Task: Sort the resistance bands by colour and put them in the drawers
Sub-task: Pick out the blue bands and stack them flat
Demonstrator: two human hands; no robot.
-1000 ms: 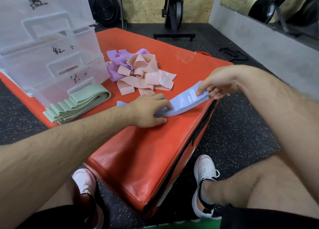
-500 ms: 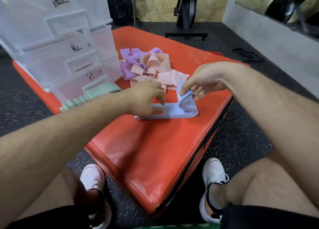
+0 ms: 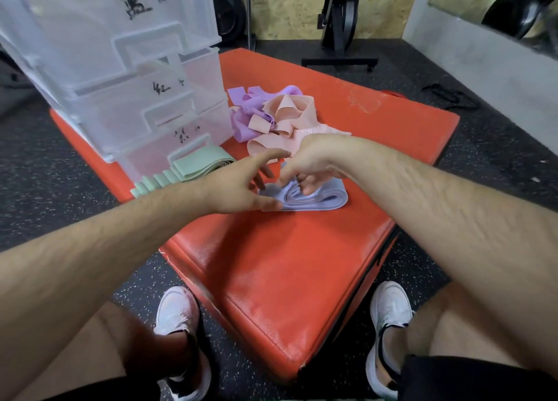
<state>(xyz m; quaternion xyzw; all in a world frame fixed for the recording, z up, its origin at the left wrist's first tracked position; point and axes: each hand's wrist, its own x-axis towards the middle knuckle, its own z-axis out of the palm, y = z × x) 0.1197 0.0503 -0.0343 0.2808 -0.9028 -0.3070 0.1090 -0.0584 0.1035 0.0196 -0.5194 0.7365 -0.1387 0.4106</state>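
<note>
**Blue bundle lies crosswise under both your hands**

Blue bands [image 3: 326,199] sit folded into one flat bundle on the red padded box [image 3: 287,279], a little right of its middle. The bundle's long axis runs left to right. Its rounded fold points right, and its layered ends point left towards your hands.

Your right hand [image 3: 311,162] comes over from the right. Its fingers [image 3: 306,186] curl down onto the top of the layers and hold the fold together. Your left hand [image 3: 238,190] meets the bundle end-on from the left, fingers spread and nearly straight, with only the thumb [image 3: 268,205] touching the near left corner. It grips nothing.

The drawers [image 3: 126,77] stand at the far left of the box, so the bundle must travel left and away from you. Your left hand is the nearer one to them, but it does not have the bundle. The likely next step is to close that hand round the left end, thumb below and fingers above, before the right lets go. If the right releases first, the layers may spring open.

Green bands [image 3: 196,166] lie stacked just in front of the bottom drawer, on the way there. Pink and purple bands [image 3: 271,119] lie in a loose heap beyond your hands, unsorted. You cannot tell from here whether any drawer is pulled out.
</note>
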